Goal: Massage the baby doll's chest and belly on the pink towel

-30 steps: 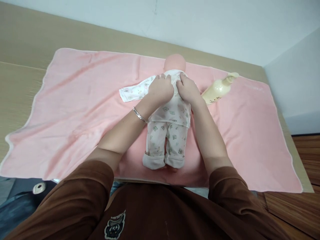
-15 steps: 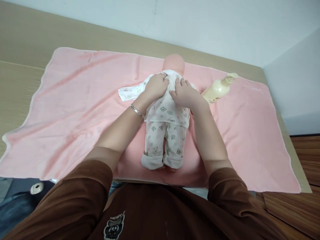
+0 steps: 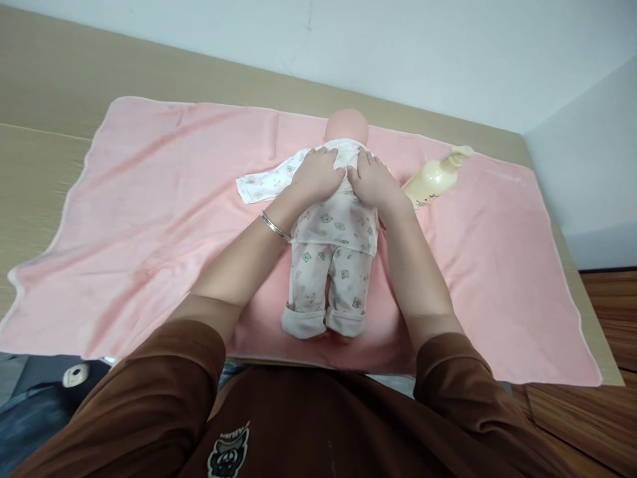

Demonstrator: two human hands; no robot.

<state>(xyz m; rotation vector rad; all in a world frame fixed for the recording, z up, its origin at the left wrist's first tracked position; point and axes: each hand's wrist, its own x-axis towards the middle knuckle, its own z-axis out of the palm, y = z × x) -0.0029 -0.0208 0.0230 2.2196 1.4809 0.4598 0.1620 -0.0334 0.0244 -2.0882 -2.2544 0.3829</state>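
Observation:
A baby doll [image 3: 347,126] lies with the back of its bald head up and its feet toward me. It wears a white printed top [image 3: 334,222] and matching trousers [image 3: 307,275] with rolled cuffs. My left hand [image 3: 319,174] rests flat on the left side of the doll's upper back, fingers stretched toward the shoulder. Beside it, my right hand [image 3: 374,180] lies on the right side of the back, also open, its thumb close to the left thumb. One sleeve [image 3: 261,186] spreads out to the left; the other is mostly hidden behind my right hand.
Under the doll is a pink blanket [image 3: 164,199] with wavy edges, spread on a wooden table [image 3: 199,73]. A pale yellow pump bottle [image 3: 432,179] lies tilted on the blanket to the right, near my right hand. A white wall [image 3: 423,60] rises behind the table.
My left fingers, bunched at the cloth before, have straightened and lie flat on the back. My right hand has shifted slightly, and the top looks smoother between the hands.

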